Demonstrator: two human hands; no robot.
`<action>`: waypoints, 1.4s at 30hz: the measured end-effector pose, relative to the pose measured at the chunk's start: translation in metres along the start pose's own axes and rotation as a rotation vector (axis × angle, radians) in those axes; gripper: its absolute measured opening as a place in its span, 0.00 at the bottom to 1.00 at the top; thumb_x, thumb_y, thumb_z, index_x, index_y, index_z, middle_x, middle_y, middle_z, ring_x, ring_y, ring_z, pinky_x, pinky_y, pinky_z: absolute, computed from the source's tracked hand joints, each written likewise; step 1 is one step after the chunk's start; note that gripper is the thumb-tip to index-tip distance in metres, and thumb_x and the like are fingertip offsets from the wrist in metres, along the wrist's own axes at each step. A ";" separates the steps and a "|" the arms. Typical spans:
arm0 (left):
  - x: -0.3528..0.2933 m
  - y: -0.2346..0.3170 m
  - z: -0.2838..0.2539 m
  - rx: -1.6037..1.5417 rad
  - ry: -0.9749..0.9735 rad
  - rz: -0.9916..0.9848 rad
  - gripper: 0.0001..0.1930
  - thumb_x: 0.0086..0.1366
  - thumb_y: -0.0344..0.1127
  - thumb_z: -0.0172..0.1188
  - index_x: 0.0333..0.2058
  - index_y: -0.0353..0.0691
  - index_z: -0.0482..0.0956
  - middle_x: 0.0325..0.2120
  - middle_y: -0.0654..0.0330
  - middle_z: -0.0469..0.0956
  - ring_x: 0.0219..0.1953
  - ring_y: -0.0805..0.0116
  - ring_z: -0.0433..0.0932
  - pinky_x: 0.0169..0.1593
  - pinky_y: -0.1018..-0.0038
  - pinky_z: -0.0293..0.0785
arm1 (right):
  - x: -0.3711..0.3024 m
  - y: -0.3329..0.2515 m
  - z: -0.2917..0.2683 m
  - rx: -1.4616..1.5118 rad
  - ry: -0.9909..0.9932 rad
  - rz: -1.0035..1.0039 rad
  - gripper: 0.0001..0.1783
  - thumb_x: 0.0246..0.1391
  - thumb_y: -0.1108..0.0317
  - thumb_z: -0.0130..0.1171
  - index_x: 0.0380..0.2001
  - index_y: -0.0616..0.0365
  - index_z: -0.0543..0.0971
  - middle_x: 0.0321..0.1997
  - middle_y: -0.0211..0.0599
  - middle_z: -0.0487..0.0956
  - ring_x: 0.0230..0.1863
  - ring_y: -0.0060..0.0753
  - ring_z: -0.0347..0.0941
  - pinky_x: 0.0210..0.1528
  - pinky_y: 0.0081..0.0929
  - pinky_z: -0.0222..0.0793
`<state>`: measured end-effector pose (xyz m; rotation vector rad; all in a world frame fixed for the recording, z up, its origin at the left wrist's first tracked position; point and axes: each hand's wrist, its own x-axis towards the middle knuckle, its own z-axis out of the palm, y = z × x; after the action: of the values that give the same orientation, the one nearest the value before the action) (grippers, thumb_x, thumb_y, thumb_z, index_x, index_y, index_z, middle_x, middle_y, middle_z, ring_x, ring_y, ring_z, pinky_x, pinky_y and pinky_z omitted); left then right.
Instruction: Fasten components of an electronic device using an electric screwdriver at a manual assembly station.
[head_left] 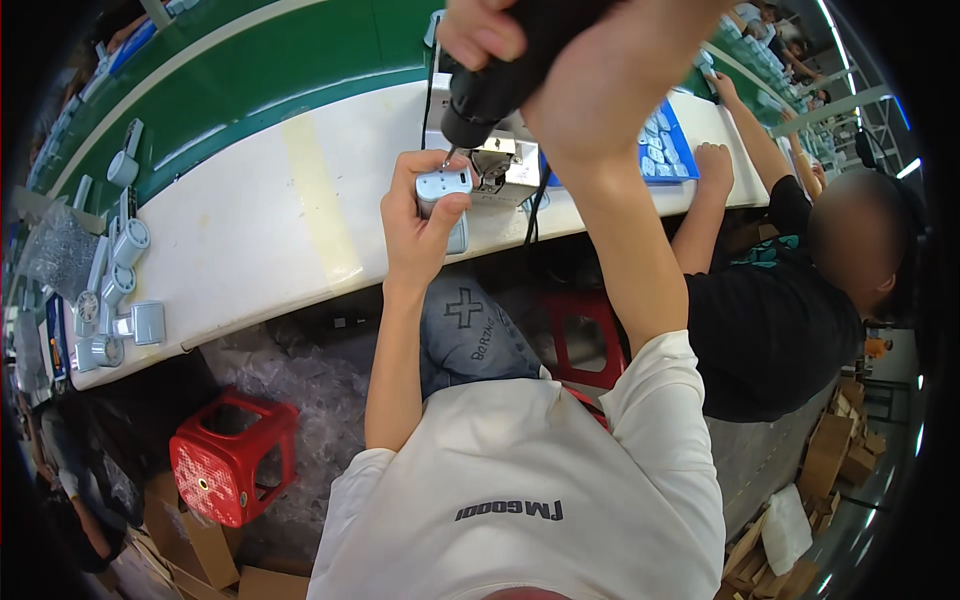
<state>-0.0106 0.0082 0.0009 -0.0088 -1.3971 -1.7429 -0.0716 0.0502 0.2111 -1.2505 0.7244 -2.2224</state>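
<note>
My left hand (412, 222) is wrapped round a light blue plastic housing (440, 185), its end face with small holes turned up. My right hand (590, 105) grips a black electric screwdriver (500, 75) slanting down from above. The thin bit meets the far edge of the housing's upper face, close to my left fingertips; whether a screw sits under it is too small to tell. Right beside the housing stands a metal screw feeder (515, 170), partly hidden behind the screwdriver and my right hand.
The white bench (250, 220) borders a green conveyor (290, 75). Several light blue devices (130, 240) lie at its left end. A blue tray (682, 165) of pale parts is to the right, near a co-worker in black (770, 320). A red stool (235, 455) stands below left.
</note>
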 end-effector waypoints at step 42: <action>-0.003 0.001 0.004 -0.021 -0.017 0.108 0.25 0.54 0.47 0.66 0.42 0.37 0.69 0.31 0.60 0.76 0.29 0.77 0.72 0.32 0.82 0.68 | -0.009 0.006 -0.024 0.022 -0.195 -0.104 0.36 0.57 0.32 0.36 0.31 0.61 0.67 0.14 0.33 0.68 0.10 0.20 0.60 0.13 0.14 0.54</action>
<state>-0.0103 0.0127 0.0018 -0.1090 -1.3656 -1.6710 -0.0875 0.0567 0.1914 -1.4997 0.5703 -2.1441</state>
